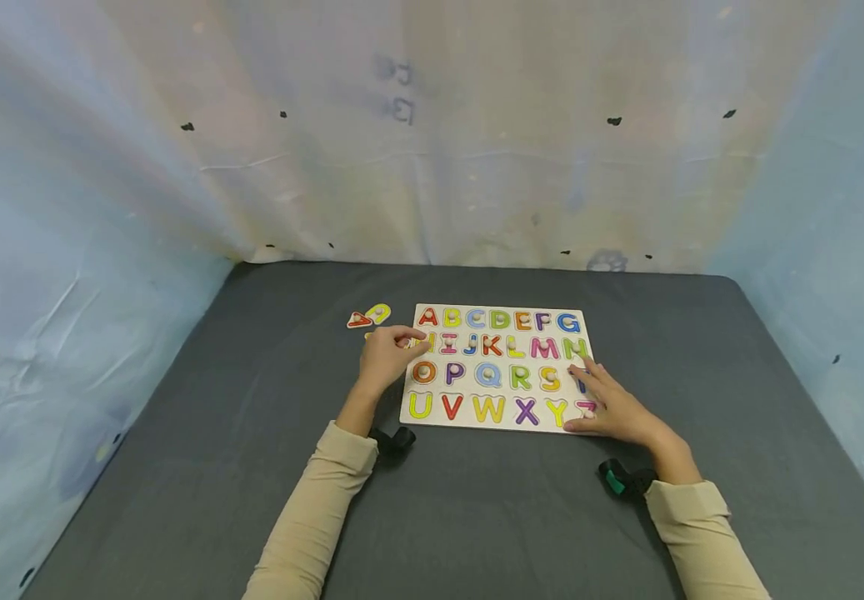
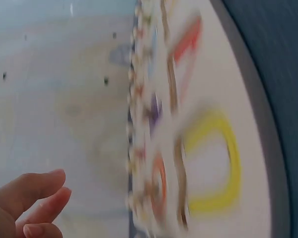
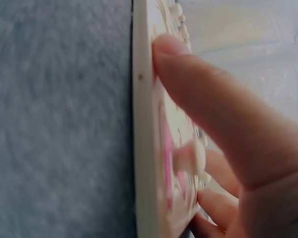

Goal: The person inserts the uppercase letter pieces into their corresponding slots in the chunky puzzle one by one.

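Observation:
A wooden alphabet puzzle board [image 1: 469, 422] lies on the table, its letters in rows. My left hand [image 1: 385, 358] hovers at the board's left edge over the yellow letter H, thumb and fingers bent slightly apart. In the left wrist view, nothing shows between the fingers [image 2: 47, 181]. My right hand [image 1: 615, 408] rests on the lower right corner, fingers spread near the T and partly covering the Z. The right thumb [image 3: 213, 94] presses the board's face by its edge, beside a pink knobbed letter piece [image 3: 188, 156].
Beyond my left hand lie a red letter piece [image 1: 359, 320] and a yellow one [image 1: 379, 313]; another yellow bit is mostly hidden. U [image 1: 420, 406], V [image 1: 451, 407], W, X and Y show no knobs; upper letters do. Grey cloth [image 1: 476, 517] covers the table, with curtains behind.

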Motion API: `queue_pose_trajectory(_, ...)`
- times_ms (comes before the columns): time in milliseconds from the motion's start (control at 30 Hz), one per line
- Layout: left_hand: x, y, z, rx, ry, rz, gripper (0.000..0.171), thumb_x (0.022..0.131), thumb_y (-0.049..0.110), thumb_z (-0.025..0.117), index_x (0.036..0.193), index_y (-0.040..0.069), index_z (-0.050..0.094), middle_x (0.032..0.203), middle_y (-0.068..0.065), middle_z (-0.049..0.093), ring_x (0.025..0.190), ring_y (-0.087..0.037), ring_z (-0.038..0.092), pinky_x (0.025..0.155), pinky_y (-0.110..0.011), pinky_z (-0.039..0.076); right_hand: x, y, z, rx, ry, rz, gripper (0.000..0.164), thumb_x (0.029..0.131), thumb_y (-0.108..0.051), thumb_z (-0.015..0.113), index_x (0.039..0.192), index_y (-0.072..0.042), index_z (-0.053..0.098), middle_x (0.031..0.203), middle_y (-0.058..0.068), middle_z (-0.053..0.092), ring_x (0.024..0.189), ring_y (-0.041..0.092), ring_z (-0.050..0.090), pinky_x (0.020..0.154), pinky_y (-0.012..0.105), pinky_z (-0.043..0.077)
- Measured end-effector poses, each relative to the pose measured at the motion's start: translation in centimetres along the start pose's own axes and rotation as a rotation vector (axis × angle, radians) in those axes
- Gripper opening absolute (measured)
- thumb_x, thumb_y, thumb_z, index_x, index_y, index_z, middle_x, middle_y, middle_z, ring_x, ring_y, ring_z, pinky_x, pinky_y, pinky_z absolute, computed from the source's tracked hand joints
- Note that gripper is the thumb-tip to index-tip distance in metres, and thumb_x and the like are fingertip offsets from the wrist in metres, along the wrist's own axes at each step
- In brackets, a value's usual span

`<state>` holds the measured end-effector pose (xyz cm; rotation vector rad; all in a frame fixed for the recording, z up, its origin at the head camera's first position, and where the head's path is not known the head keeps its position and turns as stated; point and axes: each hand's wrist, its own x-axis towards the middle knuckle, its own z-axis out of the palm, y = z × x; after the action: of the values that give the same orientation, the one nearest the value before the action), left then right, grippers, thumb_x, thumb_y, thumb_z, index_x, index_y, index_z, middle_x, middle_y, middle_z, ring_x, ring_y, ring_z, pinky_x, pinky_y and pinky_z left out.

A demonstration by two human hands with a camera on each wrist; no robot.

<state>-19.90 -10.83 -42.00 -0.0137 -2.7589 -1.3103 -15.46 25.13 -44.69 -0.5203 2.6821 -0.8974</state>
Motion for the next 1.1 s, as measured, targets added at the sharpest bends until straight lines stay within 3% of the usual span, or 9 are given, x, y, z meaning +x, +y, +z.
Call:
queue_pose_trajectory(233, 0.6, -2.2, -2.1, 0.055, 0.033, -0.099, 0.024, 0.085, 0.025, 0.074, 0.103, 0.01, 0.076, 0.055, 0.006, 0.033, 0.046, -0.009, 0.026, 0.046, -0.023, 0.019, -0.4, 0.6, -0.5, 0.019, -0.008, 0.05, 0.104, 0.074, -0.037, 0.082, 0.152, -0.002, 0.024, 0.159, 0.03, 0.007, 0.144, 0.055, 0.01, 0.108, 0.073, 0.017)
queue_pose_trajectory(500, 1.8, -3.3, -1.9, 0.136, 0.029, -0.233, 0.028, 0.082, 0.034, 0.075, 0.102, 0.015, 0.076, 0.057, 0.004, 0.048, 0.05, -0.01, 0.041, 0.046, -0.024, 0.028, -0.3, 0.8, -0.8, 0.008, -0.011, 0.058, 0.104, 0.073, -0.036, 0.082, 0.151, -0.001, 0.023, 0.158, 0.032, 0.008, 0.143, 0.056, 0.011, 0.108, 0.072, 0.019)
queue_pose_trajectory(600, 2.2, -3.5, -1.5, 0.185, 0.04, -0.255, 0.029, 0.079, 0.039, 0.077, 0.099, 0.017, 0.077, 0.077, -0.001, 0.066, 0.059, -0.014, 0.053, 0.051, -0.027, 0.036, -0.3, 0.8, -0.8, 0.013, -0.021, 0.065, 0.104, 0.074, -0.037, 0.082, 0.152, 0.0, 0.023, 0.158, 0.031, 0.006, 0.144, 0.055, 0.01, 0.108, 0.072, 0.017)
queue_pose_trajectory(733, 2.5, -3.5, -1.1, 0.249, 0.054, -0.287, 0.03, 0.076, 0.043, 0.079, 0.093, 0.018, 0.078, 0.104, -0.004, 0.073, 0.079, -0.023, 0.063, 0.065, -0.035, 0.045, -0.3, 0.7, -0.9, 0.021, -0.033, 0.077, 0.105, 0.074, -0.038, 0.081, 0.152, -0.001, 0.022, 0.158, 0.031, 0.004, 0.144, 0.055, 0.009, 0.108, 0.073, 0.016)
queue_pose_trajectory(867, 2.6, -3.5, -0.9, 0.297, 0.037, -0.313, 0.03, 0.075, 0.046, 0.079, 0.087, 0.018, 0.078, 0.096, -0.003, 0.074, 0.075, -0.022, 0.064, 0.063, -0.035, 0.045, -0.3, 0.8, -0.8, 0.021, -0.032, 0.074, 0.105, 0.074, -0.038, 0.081, 0.152, 0.0, 0.022, 0.158, 0.031, 0.005, 0.144, 0.056, 0.009, 0.108, 0.073, 0.016)
queue_pose_trajectory(1100, 2.3, -3.3, -0.9, 0.355, 0.0, -0.284, 0.028, 0.078, 0.045, 0.077, 0.083, 0.018, 0.078, 0.088, -0.004, 0.073, 0.063, -0.016, 0.059, 0.053, -0.027, 0.037, -0.2, 0.9, -0.6, 0.028, -0.04, 0.065, 0.104, 0.074, -0.037, 0.081, 0.152, 0.0, 0.022, 0.158, 0.031, 0.005, 0.143, 0.056, 0.009, 0.108, 0.073, 0.017)
